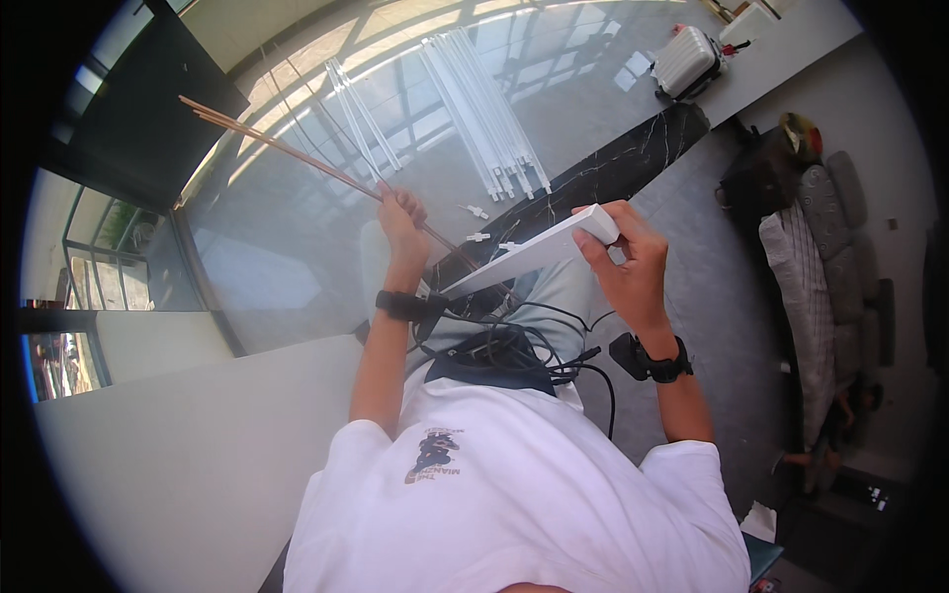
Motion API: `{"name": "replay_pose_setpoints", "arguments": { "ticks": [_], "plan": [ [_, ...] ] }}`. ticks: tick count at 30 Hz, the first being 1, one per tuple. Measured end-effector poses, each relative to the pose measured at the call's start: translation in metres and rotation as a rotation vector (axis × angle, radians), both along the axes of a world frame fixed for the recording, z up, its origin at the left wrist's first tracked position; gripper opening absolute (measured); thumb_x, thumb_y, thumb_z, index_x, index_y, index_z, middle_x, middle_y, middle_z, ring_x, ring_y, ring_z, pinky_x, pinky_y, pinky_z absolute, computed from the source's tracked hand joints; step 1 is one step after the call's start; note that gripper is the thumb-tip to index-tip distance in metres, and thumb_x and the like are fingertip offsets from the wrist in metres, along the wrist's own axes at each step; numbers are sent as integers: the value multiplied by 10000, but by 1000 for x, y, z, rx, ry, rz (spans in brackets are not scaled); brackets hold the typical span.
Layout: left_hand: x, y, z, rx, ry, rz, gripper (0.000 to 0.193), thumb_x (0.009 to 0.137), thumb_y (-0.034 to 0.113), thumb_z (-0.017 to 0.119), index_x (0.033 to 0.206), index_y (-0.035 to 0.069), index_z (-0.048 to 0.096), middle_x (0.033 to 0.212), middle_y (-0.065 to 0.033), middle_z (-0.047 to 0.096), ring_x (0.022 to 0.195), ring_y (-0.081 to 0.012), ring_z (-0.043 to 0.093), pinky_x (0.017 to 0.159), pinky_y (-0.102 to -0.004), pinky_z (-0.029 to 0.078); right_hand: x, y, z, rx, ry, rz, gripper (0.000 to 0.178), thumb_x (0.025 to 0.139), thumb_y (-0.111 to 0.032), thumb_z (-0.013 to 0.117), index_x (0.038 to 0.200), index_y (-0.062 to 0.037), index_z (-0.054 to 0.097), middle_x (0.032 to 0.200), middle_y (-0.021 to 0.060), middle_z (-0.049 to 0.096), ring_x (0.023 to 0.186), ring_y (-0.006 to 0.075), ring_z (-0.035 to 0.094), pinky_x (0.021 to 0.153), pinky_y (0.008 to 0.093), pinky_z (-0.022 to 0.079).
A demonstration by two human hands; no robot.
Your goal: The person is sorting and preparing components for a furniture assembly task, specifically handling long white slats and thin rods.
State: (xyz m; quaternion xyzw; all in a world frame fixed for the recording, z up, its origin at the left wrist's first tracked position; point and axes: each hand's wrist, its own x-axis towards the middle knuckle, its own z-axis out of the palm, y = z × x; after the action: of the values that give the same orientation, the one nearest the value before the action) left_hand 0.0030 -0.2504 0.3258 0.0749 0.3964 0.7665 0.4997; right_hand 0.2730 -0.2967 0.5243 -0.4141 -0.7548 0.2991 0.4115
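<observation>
My left hand [400, 217] is closed around a bundle of thin copper-brown rods [287, 148], which slants from the upper left down past my wrist toward my knees. My right hand [633, 259] grips the upper end of a long white rectangular bar [529, 259], thumb on the near side. The bar's other end points down and left, close to the rods' lower ends. A few small white fittings [476, 211] lie on the floor just beyond the bar. Dark wristbands sit on both my wrists.
Several long white tubes [484, 119] lie side by side on the grey floor, with thinner ones [364, 117] left of them. Black cables [504, 346] tangle at my lap. A black marble strip [633, 158] crosses the floor. A silver suitcase [687, 63] and a grey sofa [835, 247] are at the right.
</observation>
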Motion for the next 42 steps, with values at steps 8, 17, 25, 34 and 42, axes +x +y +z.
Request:
{"name": "replay_pose_setpoints", "arguments": {
  "ticks": [8,17,25,34,42],
  "plan": [
    [-90,-29,29,91,102,316,493,1017,470,476,689,160,278,593,39,198,502,-96,176,467,-267,178,-19,24,-66,30,111,221,134,786,-45,728,796,-35,594,802,33,564,699,131,557,633,294,453],
    [-106,-44,63,138,114,310,512,1036,374,463,645,157,214,567,43,142,492,-94,127,453,-289,145,-2,53,-253,-249,-342,587,166,894,-215,687,893,-50,678,779,64,648,744,148,622,688,311,496],
    [-133,-54,82,101,201,437,507,1041,385,441,643,165,217,559,50,147,468,-85,120,433,-283,132,-66,110,73,-163,485,460,228,950,-220,609,859,-17,561,647,12,506,603,114,524,643,281,464],
    [-102,-47,72,100,151,370,513,1039,405,444,648,160,220,556,45,147,476,-87,115,442,-289,124,-134,130,-111,-596,666,233,208,907,-88,636,737,-46,526,567,-4,485,472,85,475,438,251,378],
    [-89,-36,57,55,209,342,503,1046,411,427,659,160,229,556,51,153,473,-84,129,439,-283,128,-139,182,-88,-664,666,639,143,883,-122,656,898,-20,556,668,33,547,605,114,553,590,270,445]
  ]
}}
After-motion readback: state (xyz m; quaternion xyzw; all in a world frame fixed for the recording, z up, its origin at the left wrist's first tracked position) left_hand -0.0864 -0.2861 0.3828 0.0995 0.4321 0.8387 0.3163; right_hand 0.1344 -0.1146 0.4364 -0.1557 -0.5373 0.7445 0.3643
